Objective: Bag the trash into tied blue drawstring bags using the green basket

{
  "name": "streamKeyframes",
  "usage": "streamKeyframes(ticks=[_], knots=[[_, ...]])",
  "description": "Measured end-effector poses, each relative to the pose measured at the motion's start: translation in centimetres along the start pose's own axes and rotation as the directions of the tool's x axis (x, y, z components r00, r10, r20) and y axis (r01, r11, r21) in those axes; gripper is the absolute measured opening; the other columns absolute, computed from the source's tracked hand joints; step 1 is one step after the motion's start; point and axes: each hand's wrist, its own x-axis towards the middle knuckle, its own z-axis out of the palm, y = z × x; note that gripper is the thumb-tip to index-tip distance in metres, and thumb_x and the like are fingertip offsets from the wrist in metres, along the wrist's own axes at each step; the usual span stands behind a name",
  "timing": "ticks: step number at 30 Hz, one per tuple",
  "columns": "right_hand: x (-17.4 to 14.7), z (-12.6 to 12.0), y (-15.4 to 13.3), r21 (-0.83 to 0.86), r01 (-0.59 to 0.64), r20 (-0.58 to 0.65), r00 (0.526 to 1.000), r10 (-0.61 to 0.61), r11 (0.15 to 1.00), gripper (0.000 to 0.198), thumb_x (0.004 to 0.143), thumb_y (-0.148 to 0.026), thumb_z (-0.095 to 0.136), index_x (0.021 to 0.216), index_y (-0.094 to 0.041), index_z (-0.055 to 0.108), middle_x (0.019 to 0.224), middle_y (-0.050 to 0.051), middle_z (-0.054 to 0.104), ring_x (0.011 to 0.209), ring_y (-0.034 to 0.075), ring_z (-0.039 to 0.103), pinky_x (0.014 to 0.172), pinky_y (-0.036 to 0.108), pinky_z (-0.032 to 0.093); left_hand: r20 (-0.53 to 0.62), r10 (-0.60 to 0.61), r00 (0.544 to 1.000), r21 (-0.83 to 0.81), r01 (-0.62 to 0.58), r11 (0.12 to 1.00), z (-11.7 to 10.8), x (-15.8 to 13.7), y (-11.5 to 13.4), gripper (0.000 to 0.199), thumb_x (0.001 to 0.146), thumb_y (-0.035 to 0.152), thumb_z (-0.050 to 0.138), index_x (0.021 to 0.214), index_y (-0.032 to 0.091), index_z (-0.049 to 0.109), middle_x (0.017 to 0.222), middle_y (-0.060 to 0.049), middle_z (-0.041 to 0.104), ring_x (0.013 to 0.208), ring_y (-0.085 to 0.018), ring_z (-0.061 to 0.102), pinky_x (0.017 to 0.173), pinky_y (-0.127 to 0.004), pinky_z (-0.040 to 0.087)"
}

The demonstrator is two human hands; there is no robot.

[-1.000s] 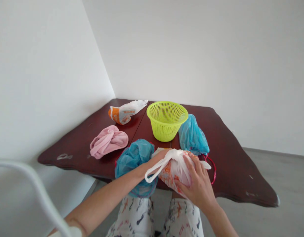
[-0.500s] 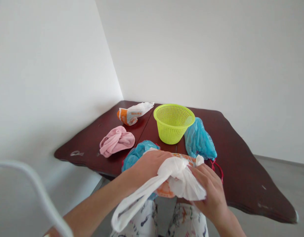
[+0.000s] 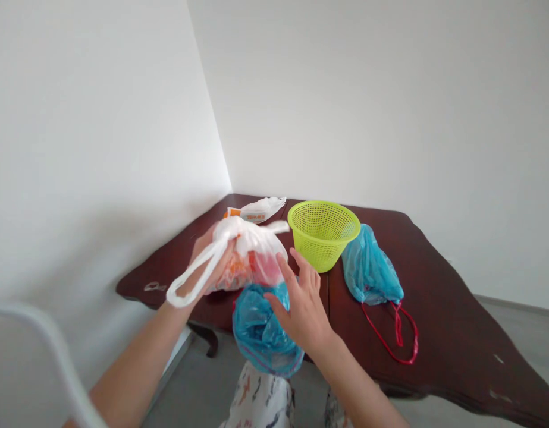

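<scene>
My left hand [image 3: 203, 252] grips a knotted white plastic bag [image 3: 256, 238] with orange print, held up over the left part of the table. A white handle loop hangs from the bag toward me, and a pinkish patch shows on its right side. My right hand [image 3: 301, 300] is open, fingers spread, just right of the bag and above a crumpled blue plastic bag [image 3: 265, 333]. That blue bag lies at the table's near edge and hangs partly over it. The bag and my left hand cover the spot where the pink cloth lay.
A yellow-green mesh basket [image 3: 323, 242] stands mid-table. Right of it lies a filled blue plastic bag [image 3: 372, 267] with red drawstrings [image 3: 403, 356]. Another white and orange bag [image 3: 260, 209] lies at the back left of the dark red table [image 3: 439, 309]. White walls border the left and back.
My left hand has carried the white bag leftward and up from the near edge. My right hand has let go of it and opened. The blue bag beneath is now uncovered.
</scene>
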Motion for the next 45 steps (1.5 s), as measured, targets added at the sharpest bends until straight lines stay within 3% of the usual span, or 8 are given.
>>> streamKeyframes(ticks=[5, 12, 17, 26, 30, 35, 39, 45], knots=[[-5.0, 0.5, 1.4, 0.017, -0.062, 0.037, 0.997, 0.061, 0.998, 0.086, 0.117, -0.03, 0.065, 0.192, -0.047, 0.026, 0.188, 0.016, 0.048, 0.169, 0.047, 0.054, 0.13, 0.08, 0.051, -0.076, 0.115, 0.99, 0.087, -0.108, 0.99, 1.2, 9.8, 0.2, 0.051, 0.118, 0.051, 0.068, 0.152, 0.013, 0.071, 0.129, -0.009, 0.083, 0.12, -0.031, 0.076, 0.114, -0.045, 0.061], [-10.2, 4.9, 4.0, -0.052, -0.109, 0.144, 0.983, 0.115, 0.993, 0.113, 0.096, -0.055, 0.093, 0.192, -0.048, 0.034, 0.195, 0.015, 0.042, 0.168, 0.06, 0.054, 0.125, 0.089, 0.053, 0.342, 0.214, 0.915, 0.403, -0.348, 0.846, 14.8, 16.1, -0.4, 0.058, 0.111, 0.044, 0.079, 0.159, 0.014, 0.068, 0.193, -0.022, 0.041, 0.181, -0.046, 0.024, 0.149, -0.073, 0.007], [-11.6, 10.6, 5.9, -0.071, -0.047, 0.204, 0.977, 0.061, 0.996, 0.147, 0.068, -0.097, 0.098, 0.192, -0.051, 0.033, 0.194, 0.018, 0.042, 0.164, 0.067, 0.055, 0.12, 0.097, 0.051, 0.443, -0.007, 0.897, 0.447, -0.214, 0.868, 21.2, 17.6, -5.3, 0.063, 0.104, 0.042, 0.08, 0.157, 0.011, 0.068, 0.192, -0.033, 0.038, 0.176, -0.057, 0.037, 0.139, -0.076, 0.034], [-11.2, 11.3, 6.4, -0.02, -0.283, 0.279, 0.919, 0.277, 0.959, 0.091, 0.089, -0.018, 0.088, 0.175, -0.037, 0.062, 0.188, 0.014, 0.054, 0.171, 0.049, 0.056, 0.139, 0.082, 0.047, 0.48, -0.173, 0.86, 0.474, -0.089, 0.876, 21.3, 20.4, -8.5, 0.092, 0.098, 0.052, 0.088, 0.168, 0.004, 0.052, 0.191, -0.041, 0.031, 0.172, -0.06, 0.04, 0.136, -0.08, 0.037], [-10.6, 8.2, 7.2, 0.081, -0.305, 0.211, 0.936, 0.282, 0.949, 0.085, 0.102, -0.013, 0.069, 0.181, -0.041, 0.052, 0.187, 0.012, 0.054, 0.171, 0.043, 0.057, 0.136, 0.079, 0.052, 0.445, -0.017, 0.895, 0.369, -0.166, 0.915, 16.8, 15.9, -6.9, 0.1, 0.103, 0.058, 0.085, 0.179, 0.011, 0.04, 0.197, -0.034, 0.021, 0.178, -0.058, 0.034, 0.14, -0.079, 0.032], [-10.5, 4.9, 9.1, 0.3, -0.415, 0.066, 0.907, 0.415, 0.859, 0.076, 0.117, -0.039, 0.069, 0.185, -0.032, 0.037, 0.176, 0.022, 0.061, 0.159, 0.04, 0.068, 0.122, 0.063, 0.067, 0.601, 0.102, 0.793, 0.171, -0.252, 0.952, 10.4, 0.6, -4.4, 0.044, 0.116, 0.063, 0.062, 0.143, 0.03, 0.072, 0.147, -0.011, 0.082, 0.129, -0.034, 0.082, 0.112, -0.047, 0.063], [-9.6, 4.6, 11.5, 0.107, -0.508, -0.019, 0.859, 0.512, 0.855, 0.038, 0.119, -0.042, 0.065, 0.153, -0.024, 0.063, 0.126, 0.016, 0.078, 0.106, 0.032, 0.082, 0.089, 0.047, 0.07, 0.654, -0.155, 0.741, 0.235, -0.004, 0.972, 8.8, -9.3, -4.6, 0.038, 0.106, 0.064, 0.074, 0.124, 0.031, 0.07, 0.121, -0.009, 0.087, 0.112, -0.037, 0.085, 0.094, -0.046, 0.06], [-7.5, 5.2, 12.5, -0.23, -0.419, 0.157, 0.875, 0.459, 0.878, 0.012, 0.108, -0.018, 0.065, 0.099, -0.025, 0.068, 0.101, 0.009, 0.076, 0.098, 0.028, 0.076, 0.085, 0.035, 0.053, 0.673, -0.181, 0.717, -0.137, 0.361, 0.922, 9.8, -12.8, -7.2, 0.05, 0.091, 0.056, 0.089, 0.122, 0.026, 0.065, 0.087, 0.004, 0.067, 0.08, -0.023, 0.071, 0.076, -0.033, 0.053]])
